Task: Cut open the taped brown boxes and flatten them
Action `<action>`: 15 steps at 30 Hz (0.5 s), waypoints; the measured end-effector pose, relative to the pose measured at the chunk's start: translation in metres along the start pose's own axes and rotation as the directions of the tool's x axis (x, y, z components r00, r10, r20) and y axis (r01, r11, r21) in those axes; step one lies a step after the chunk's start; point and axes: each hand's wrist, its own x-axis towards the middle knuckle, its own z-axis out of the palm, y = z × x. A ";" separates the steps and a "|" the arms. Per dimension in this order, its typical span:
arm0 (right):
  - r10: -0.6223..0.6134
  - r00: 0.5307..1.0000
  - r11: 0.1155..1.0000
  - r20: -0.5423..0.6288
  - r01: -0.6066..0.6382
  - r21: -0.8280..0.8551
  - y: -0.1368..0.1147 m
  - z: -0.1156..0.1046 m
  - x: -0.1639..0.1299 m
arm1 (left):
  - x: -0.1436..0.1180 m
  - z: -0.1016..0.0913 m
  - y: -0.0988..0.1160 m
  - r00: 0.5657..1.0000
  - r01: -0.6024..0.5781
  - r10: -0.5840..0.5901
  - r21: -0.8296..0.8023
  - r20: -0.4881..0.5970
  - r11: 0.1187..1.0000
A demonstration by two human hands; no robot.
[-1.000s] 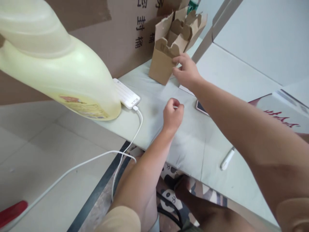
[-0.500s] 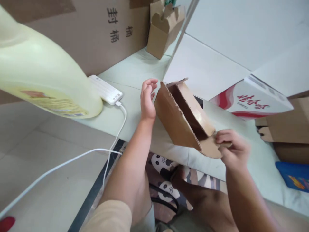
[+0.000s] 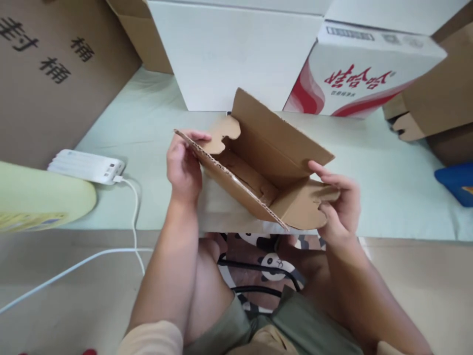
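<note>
A small brown cardboard box (image 3: 258, 162), open with its flaps spread, is held between both hands just above the pale green table surface (image 3: 388, 192). My left hand (image 3: 182, 165) grips the box's left end, with the thumb on a flap. My right hand (image 3: 338, 199) holds the right flap, fingers curled under it and thumb on top. The inside of the box shows nothing in it.
A white power bank (image 3: 87, 166) with a white cable (image 3: 133, 217) lies at left beside a pale yellow jug (image 3: 40, 197). A large brown carton (image 3: 55, 74), a white box (image 3: 236, 49), a red-and-white printed box (image 3: 354, 74) and brown cartons (image 3: 432, 108) stand behind. A blue object (image 3: 456, 182) lies at right.
My right hand took a folded box from the stack at the back and brought it near. Both hands now hold it opened in front of me. The view swung right.
</note>
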 end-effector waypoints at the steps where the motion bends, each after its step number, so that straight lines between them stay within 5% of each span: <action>1: 0.012 1.000 1.000 -0.023 -0.012 -0.007 0.001 0.001 0.000 | -0.001 0.002 0.000 1.000 -0.004 0.004 -0.003 0.017 1.000; 9: 0.171 0.960 0.974 -0.220 -0.199 -0.110 -0.008 0.012 0.004 | -0.010 0.011 -0.009 0.998 -0.025 0.023 0.039 0.067 0.999; 15: 0.052 0.994 0.998 0.092 -0.048 -0.038 -0.011 0.006 0.009 | -0.008 0.001 -0.010 0.997 -0.055 0.041 0.200 0.070 0.978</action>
